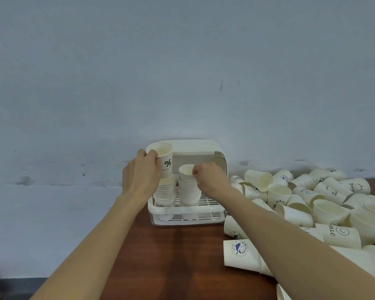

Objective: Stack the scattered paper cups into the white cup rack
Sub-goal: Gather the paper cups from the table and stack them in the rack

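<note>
The left hand held a "%" paper cup in a closed grip above the left stack in the white cup rack. The right hand pinched the rim of the top cup on the right stack. Scattered cups lay on the table, right of the rack.

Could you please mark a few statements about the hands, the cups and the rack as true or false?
1. The left hand holds a cup printed with a percent sign. True.
2. The white cup rack holds no cups. False: two stacks stand in it.
3. The right hand pinches the rim of the top cup of the right stack. True.
4. The scattered cups lie left of the rack. False: they lie to its right.
5. The table is white. False: it is reddish-brown.
</note>
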Demonstrator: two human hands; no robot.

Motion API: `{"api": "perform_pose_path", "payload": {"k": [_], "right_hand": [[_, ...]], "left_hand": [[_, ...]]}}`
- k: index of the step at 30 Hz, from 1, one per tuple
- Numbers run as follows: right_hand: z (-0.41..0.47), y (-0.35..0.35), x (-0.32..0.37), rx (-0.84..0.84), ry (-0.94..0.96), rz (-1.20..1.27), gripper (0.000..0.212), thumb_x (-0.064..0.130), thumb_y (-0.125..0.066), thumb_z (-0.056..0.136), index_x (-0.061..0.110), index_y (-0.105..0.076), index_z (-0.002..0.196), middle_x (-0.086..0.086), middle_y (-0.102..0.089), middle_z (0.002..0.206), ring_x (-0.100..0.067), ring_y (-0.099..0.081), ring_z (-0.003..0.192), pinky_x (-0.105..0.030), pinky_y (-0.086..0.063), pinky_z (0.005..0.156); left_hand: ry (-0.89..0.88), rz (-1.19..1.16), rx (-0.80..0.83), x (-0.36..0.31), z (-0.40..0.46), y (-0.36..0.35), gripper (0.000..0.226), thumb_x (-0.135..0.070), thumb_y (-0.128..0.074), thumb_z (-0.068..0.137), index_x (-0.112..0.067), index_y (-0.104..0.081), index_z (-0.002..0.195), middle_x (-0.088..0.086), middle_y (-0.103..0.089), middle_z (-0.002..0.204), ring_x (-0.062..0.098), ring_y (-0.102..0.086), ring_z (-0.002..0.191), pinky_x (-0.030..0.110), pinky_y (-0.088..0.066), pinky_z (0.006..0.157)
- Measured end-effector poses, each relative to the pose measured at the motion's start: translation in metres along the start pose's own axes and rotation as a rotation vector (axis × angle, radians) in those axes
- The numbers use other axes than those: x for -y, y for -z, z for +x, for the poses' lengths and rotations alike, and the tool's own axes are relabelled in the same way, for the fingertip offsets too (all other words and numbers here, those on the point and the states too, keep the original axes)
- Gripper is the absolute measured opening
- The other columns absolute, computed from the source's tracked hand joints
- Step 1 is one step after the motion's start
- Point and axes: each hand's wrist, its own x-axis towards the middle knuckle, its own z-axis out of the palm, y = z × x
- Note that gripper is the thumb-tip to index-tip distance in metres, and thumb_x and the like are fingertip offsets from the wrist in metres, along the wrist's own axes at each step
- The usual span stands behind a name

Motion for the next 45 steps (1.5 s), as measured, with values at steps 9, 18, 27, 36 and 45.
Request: {"api": "perform_pose_path", "payload": {"k": [9, 18, 27, 36, 45], "right_hand": [[-0.013, -0.009, 0.003, 0.026, -0.015, -0.056, 0.021, 0.004, -0.050, 0.088, 0.010, -0.070, 0.090, -0.012, -0.066, 0.088, -0.032, -0.057, 0.076, -0.031, -0.038, 0.057], [-0.028, -0.015, 0.005, 0.062, 0.063, -0.084, 0.020, 0.005, -0.044, 0.087, 0.004, -0.057, 0.103, -0.016, -0.060, 0.105, -0.035, -0.056, 0.098, -0.035, -0.034, 0.063], [-0.043, -0.010, -0.001, 0.057, 0.057, -0.042, 0.033, 0.006, -0.045, 0.085, 0.006, -0.048, 0.118, -0.018, -0.057, 0.114, -0.036, -0.050, 0.106, -0.042, -0.044, 0.082], [-0.113, 0.012, -0.008, -0.037, 0.035, -0.037, 0.025, 0.006, -0.046, 0.085, 0.009, -0.049, 0.110, -0.012, -0.055, 0.105, -0.030, -0.049, 0.098, -0.032, -0.029, 0.071], [-0.188, 0.046, -0.023, -0.072, -0.014, 0.006, 0.038, 0.010, -0.044, 0.089, 0.011, -0.048, 0.126, -0.011, -0.056, 0.118, -0.029, -0.050, 0.107, -0.037, -0.040, 0.086]], "left_hand": [[-0.003, 0.039, 0.075, 0.002, 0.000, -0.020, 0.029, -0.027, -0.037, 0.100, -0.010, -0.058, 0.109, 0.008, -0.049, 0.093, 0.033, -0.052, 0.076, 0.036, -0.038, 0.062], [-0.019, 0.089, 0.218, 0.002, -0.013, -0.042, 0.031, -0.028, -0.032, 0.099, -0.012, -0.058, 0.099, 0.008, -0.054, 0.102, 0.032, -0.057, 0.087, 0.037, -0.043, 0.067], [0.008, 0.175, 0.435, -0.001, -0.034, -0.043, 0.044, -0.020, -0.041, 0.093, -0.012, -0.034, 0.135, 0.012, -0.048, 0.123, 0.030, -0.051, 0.109, 0.038, -0.042, 0.074], [-0.080, -0.064, 0.286, -0.034, -0.107, -0.026, 0.044, -0.028, -0.045, 0.093, -0.021, -0.035, 0.135, 0.002, -0.048, 0.111, 0.026, -0.056, 0.096, 0.036, -0.046, 0.062], [-0.151, -0.207, 0.317, -0.096, -0.178, 0.002, 0.040, -0.033, -0.042, 0.097, -0.024, -0.037, 0.135, -0.005, -0.045, 0.122, 0.018, -0.054, 0.107, 0.032, -0.045, 0.070]]}}
